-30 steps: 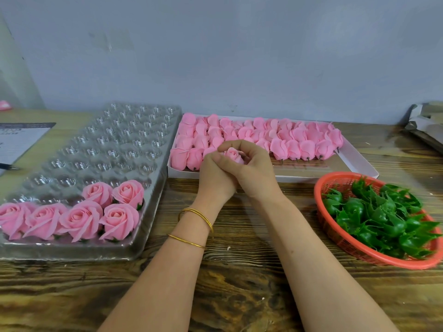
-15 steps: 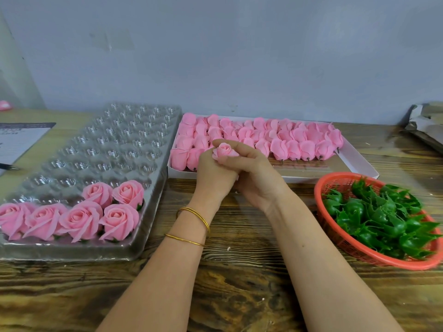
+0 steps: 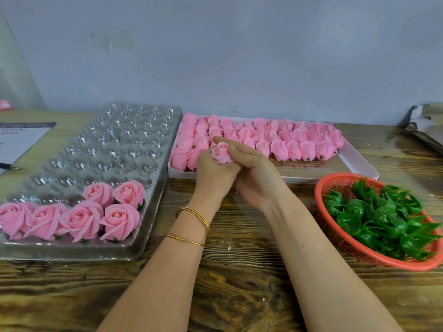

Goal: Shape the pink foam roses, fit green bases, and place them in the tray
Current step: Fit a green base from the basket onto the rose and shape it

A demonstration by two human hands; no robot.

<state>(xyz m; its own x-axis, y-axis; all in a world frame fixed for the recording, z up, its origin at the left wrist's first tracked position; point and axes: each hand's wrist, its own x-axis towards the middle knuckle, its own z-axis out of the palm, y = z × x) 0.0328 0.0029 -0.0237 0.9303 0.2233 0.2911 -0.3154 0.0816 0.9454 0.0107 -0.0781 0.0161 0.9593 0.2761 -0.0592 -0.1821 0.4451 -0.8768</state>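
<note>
Your left hand (image 3: 213,174) grips the pink rose (image 3: 221,153), its bud tight and outer petals flaring; your right hand (image 3: 255,174) touches it with straight fingers.

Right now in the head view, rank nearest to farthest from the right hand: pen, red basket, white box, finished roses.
1. white box, directly behind the right hand.
2. red basket, to its right.
3. finished roses, front left in the clear tray.
4. pen, far left table edge.
</note>
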